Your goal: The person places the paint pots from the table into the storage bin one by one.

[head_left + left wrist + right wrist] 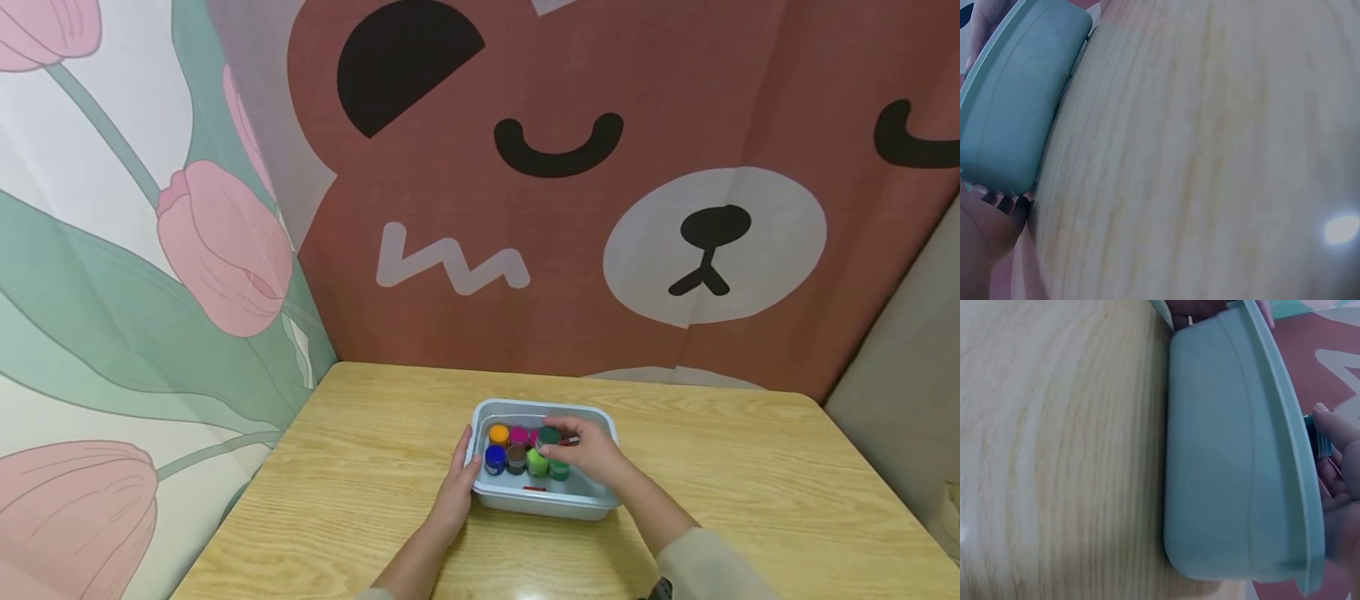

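Observation:
A pale blue-grey plastic bin [542, 502] stands on the table. Inside it are small paint jars in two rows, among them an orange jar [498, 435], a blue jar [495, 459], a brown jar [516, 458] and a light green jar [537, 462]. Between thumb and fingers my right hand [592, 454] pinches a dark green paint jar [548, 437] above the others; the right wrist view shows this jar [1319, 439] just over the rim. My left hand [454, 492] grips the bin's left side, thumb at the rim and fingers along the outer wall.
The wooden table [360, 467] spreads around the bin on all sides. Behind it hangs a cloth with a bear print [555, 233], and a tulip-print cloth [225, 250] hangs at the left. A small red piece [534, 488] lies at the bin's front inside.

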